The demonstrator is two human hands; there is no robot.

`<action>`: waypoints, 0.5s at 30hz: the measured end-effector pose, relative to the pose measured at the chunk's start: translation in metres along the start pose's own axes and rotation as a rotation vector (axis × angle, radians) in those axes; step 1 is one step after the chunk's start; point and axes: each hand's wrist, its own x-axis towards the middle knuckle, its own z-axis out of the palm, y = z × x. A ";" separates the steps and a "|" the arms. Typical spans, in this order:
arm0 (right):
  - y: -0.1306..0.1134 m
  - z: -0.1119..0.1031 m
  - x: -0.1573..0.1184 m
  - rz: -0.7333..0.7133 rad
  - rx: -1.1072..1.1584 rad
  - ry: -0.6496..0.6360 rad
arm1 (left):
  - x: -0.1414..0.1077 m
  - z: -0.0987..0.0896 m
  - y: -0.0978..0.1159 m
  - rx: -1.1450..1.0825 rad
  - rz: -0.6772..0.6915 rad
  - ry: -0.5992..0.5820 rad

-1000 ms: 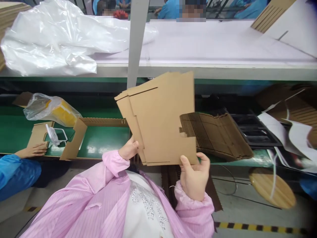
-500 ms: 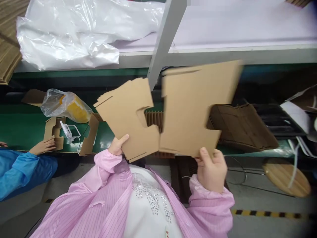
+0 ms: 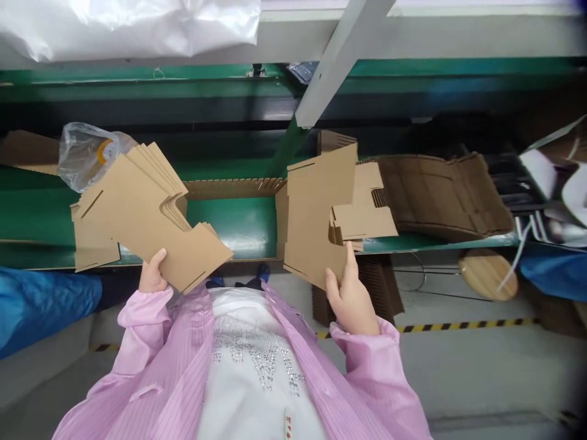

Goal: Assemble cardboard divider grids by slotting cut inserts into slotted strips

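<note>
My left hand (image 3: 153,275) is closed on a fanned stack of notched cardboard sheets (image 3: 132,211), its thumb on top near the lower edge. In my right hand (image 3: 354,300) is a cardboard piece (image 3: 307,217) with a notch in its right side, gripped at the lower right corner; the fingers underneath are partly hidden. Between the two, at the back of the green workbench (image 3: 232,229), runs a row of upright cardboard edges (image 3: 233,188). Right behind the held piece lies another notched cardboard piece (image 3: 364,205), partly covered.
A large brown carton (image 3: 444,192) stands at the right. A clear plastic bag (image 3: 80,159) with something yellow sits at the left, beside a co-worker's blue sleeve (image 3: 46,305). A grey post (image 3: 337,58) slants down above the bench. A round wooden stool (image 3: 488,275) stands below.
My hands have drawn apart: the stack has moved left, opening a gap that shows the bench. The right-hand piece has come lower, nearer my body. The whole view has shifted as well.
</note>
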 end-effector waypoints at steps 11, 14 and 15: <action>-0.045 0.026 0.004 -0.011 -0.305 0.050 | 0.015 -0.008 0.014 -0.061 0.015 -0.046; -0.046 0.027 0.007 -0.017 -0.317 0.065 | 0.015 -0.011 0.013 -0.087 0.019 -0.045; -0.046 0.027 0.008 -0.021 -0.321 0.069 | 0.016 -0.012 0.013 -0.092 0.013 -0.047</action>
